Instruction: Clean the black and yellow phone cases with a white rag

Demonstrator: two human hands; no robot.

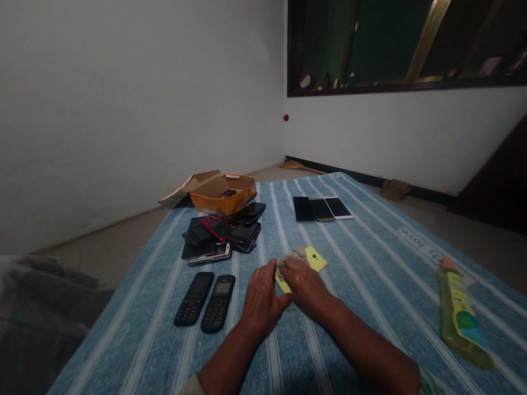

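Note:
A yellow phone (316, 260) lies on the striped cloth, its back with a dark camera spot facing up. My left hand (262, 296) grips its left end between thumb and fingers. My right hand (307, 286) is closed over a crumpled pale rag (300, 253) and presses it on the phone's back, hiding the middle of it. Left of my hands lie two black keypad phones, one (194, 299) beside the other (218, 303). Behind them is a loose pile of several phones, among them a pink-edged one (216, 226).
An orange cardboard box (224, 198) with its lid open stands at the back left. Three flat phones (321, 209) lie side by side at the back right. A bottle of yellow-green liquid (461, 318) lies at the right on the blue striped tablecloth (366, 285).

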